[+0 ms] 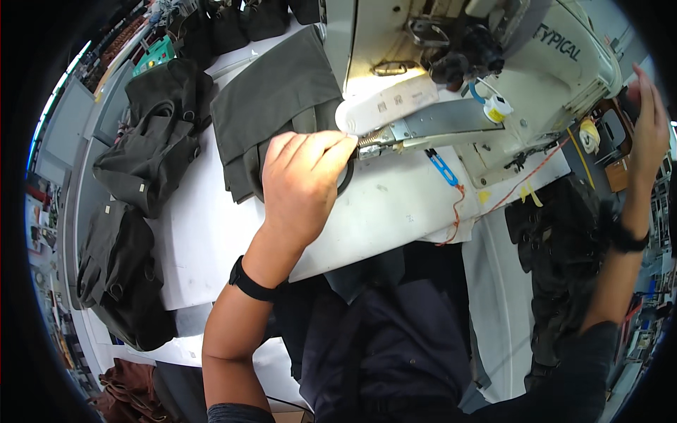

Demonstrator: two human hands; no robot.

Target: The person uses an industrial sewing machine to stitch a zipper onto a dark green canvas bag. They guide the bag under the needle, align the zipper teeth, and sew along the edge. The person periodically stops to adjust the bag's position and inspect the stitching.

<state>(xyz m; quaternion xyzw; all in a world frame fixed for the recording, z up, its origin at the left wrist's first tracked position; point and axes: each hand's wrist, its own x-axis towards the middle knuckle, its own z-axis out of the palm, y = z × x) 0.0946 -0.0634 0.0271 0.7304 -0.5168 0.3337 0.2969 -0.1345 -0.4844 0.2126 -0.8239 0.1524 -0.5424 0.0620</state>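
Worktable (pixel 381 218): one sewing machine (pixel 550 81), two hands (pixel 303 176) (pixel 649 130).

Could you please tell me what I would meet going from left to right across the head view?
Dark grey bags at the far left → left hand → blue tool with an orange cord → dark pile beyond the table → right hand.

Left grip (pixel 303 176) over dark bag (pixel 275 88)

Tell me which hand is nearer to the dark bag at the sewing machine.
Left. The left hand is at the near edge of the bag; the right hand is well off to the right, past the sewing machine.
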